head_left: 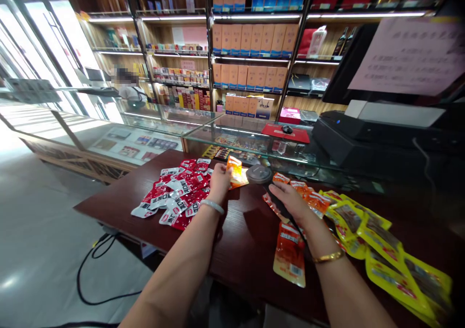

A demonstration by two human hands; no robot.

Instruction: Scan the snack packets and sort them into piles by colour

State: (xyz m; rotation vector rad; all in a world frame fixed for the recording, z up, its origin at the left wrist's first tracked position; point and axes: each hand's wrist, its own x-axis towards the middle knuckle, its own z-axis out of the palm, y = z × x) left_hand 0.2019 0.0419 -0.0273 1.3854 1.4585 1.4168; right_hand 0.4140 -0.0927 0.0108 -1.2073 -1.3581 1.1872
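Observation:
My left hand (220, 182) pinches an orange snack packet (234, 167), lit brightly on its face, above the dark brown table. Another orange packet (240, 179) lies just behind it. In my right hand (288, 199) is a black handheld barcode scanner (259, 174), its head pointing left at the lit packet. A heap of red and white snack packets (181, 190) lies left of my left hand. Several orange packets (308, 196) are spread under and beyond my right hand, and a single orange pouch (290, 255) lies nearer to me. Yellow pouches (385, 245) fill the table's right side.
The table (236, 241) meets a glass display counter (240, 134) at the back. A monitor (348, 71) with a pink paper sheet stands at right, near a mouse (287, 129) on a red mat. Black cables (82, 279) loop on the floor. A person (131, 88) is behind the far counter.

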